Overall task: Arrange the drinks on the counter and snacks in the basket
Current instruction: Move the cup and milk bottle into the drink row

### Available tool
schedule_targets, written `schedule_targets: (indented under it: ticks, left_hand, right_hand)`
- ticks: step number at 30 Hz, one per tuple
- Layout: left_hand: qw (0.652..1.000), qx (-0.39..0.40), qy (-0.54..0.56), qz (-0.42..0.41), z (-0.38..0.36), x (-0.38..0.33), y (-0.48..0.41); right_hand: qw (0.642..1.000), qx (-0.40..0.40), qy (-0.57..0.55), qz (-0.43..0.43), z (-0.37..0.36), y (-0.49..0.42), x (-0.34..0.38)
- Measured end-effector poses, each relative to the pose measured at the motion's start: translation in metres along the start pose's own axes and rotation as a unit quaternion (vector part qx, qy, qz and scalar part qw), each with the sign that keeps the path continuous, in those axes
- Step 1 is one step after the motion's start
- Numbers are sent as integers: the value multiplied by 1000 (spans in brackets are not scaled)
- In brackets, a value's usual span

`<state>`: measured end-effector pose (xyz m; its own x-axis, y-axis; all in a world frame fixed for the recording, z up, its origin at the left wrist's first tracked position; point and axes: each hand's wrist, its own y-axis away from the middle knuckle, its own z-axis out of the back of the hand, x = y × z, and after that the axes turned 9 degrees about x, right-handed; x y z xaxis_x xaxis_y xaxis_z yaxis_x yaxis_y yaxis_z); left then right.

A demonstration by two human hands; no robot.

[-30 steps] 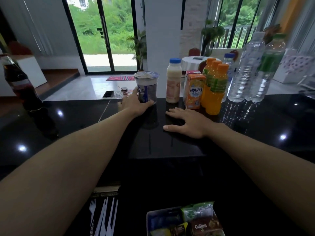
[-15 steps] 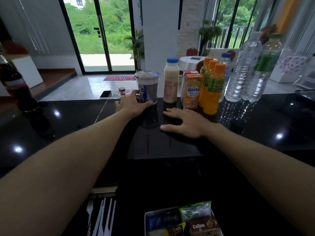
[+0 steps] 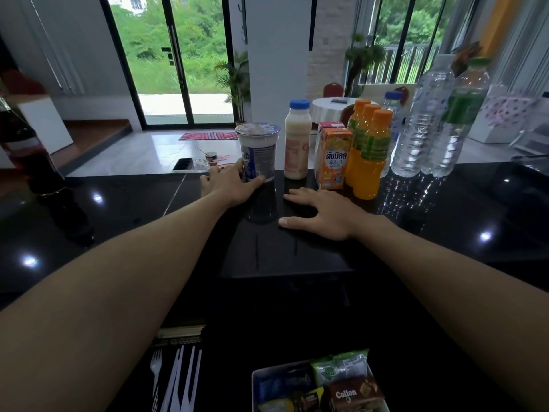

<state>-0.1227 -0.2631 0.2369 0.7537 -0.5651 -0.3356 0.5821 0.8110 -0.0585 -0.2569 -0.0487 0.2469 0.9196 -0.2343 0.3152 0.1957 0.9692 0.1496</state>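
On the black counter my left hand grips the base of a sealed white and blue cup, thumb on its front and fingers round its left side. My right hand lies flat on the counter, holding nothing. To the right of the cup stand a milky bottle with a blue cap, an orange drink carton, orange juice bottles and two big water bottles. The snack basket at the bottom edge holds several packets.
A dark cola bottle stands at the counter's far left. White plastic cutlery lies below the counter's near edge, left of the basket. Beyond the counter's far edge a lower surface carries a phone and small items.
My left hand has slid the cup slightly right, closer to the milky bottle. My right hand has stayed flat in the same place.
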Motion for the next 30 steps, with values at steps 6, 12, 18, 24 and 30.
schedule_targets:
  ticks: [6,12,18,24,30]
  left_hand:
    - [1000,10,-18,0,0,-2,2]
    - [999,20,-31,2,1,-5,3]
    - [999,15,-35,-3,1,-5,6]
    - [1000,3,22,-4,4,-4,9]
    - [990,32,126,-51,19,8,18]
  right_hand:
    - [1000,-1,0,0,0,1,1]
    - [1000,-2,-1,1,0,0,1]
    - [1000,-4,-4,-6,-1,-1,-1]
    - [1000,-14,-18,1,0,1,1]
    - [998,-4,-55,6,5,0,2]
